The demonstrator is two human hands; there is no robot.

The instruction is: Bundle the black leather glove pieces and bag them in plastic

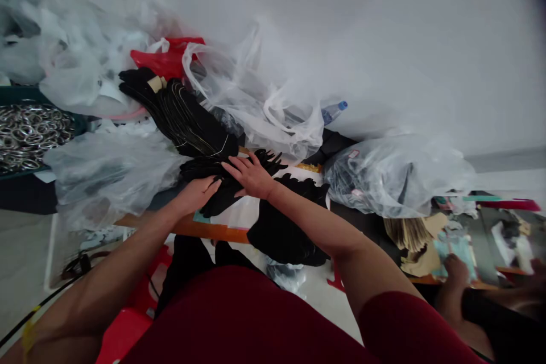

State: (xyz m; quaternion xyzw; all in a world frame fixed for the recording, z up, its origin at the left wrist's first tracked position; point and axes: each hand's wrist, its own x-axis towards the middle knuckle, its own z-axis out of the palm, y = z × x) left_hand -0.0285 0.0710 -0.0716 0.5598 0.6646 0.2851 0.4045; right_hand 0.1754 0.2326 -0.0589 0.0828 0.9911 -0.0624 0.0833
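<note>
A stack of black cut pieces (202, 169) with notched edges lies on the table in front of me. Its near end is gripped by my left hand (199, 194), thumb on top. Across the top of the same stack, my right hand (252, 176) lies with its fingers spread. Under my right forearm is a second pile of black pieces (281, 222), hanging over the table's front edge. Behind the hands, a thick bundle of similar black pieces (191, 116) is tied with a pale string.
Clear plastic bags (273, 96) crowd the wall side, beside a blue-capped bottle (335, 112). At the left a green crate (19, 94) holds metal rings (34, 133). A filled plastic bag (384, 176) and tan pieces (407, 233) lie right, near another person's hand (455, 268).
</note>
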